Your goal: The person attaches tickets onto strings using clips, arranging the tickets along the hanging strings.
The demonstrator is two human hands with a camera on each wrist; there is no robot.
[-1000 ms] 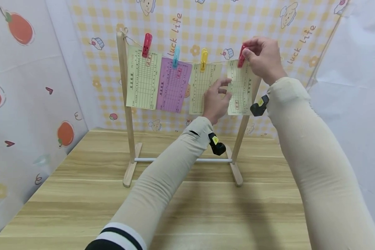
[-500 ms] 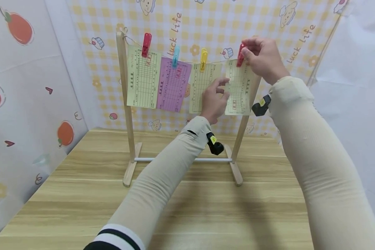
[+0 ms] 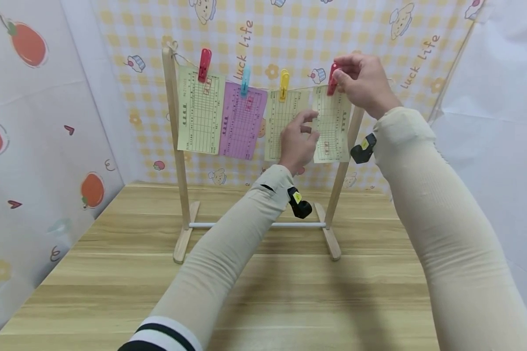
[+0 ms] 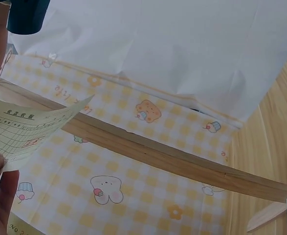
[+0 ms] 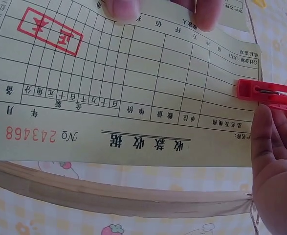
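Observation:
On the right of the string, my right hand (image 3: pixel 369 85) pinches a red clothespin (image 3: pixel 333 79) between thumb and fingers. That clothespin's jaws sit over the top edge of a pale yellow receipt (image 3: pixel 330 124). My left hand (image 3: pixel 297 141) pinches the receipt's left edge, its thumb (image 5: pixel 123 9) lying on the printed face. The printed face, with a red stamp, fills much of the right wrist view. Behind the left hand hangs another yellow receipt (image 3: pixel 274 126) under a yellow clothespin (image 3: pixel 284 85); the hand partly covers it.
Further left hang a purple receipt (image 3: pixel 243 122) with a blue clothespin (image 3: pixel 245 81) and a yellow receipt (image 3: pixel 199 112) with a red clothespin (image 3: pixel 204 65). The string runs between posts of a wooden stand (image 3: pixel 180 180) on the table (image 3: pixel 127 273). A patterned cloth (image 3: pixel 149 117) hangs behind.
Both hands have shifted slightly left along the string, with the right-hand receipt and its red clothespin. The gap to the neighbouring yellow receipt is narrower.

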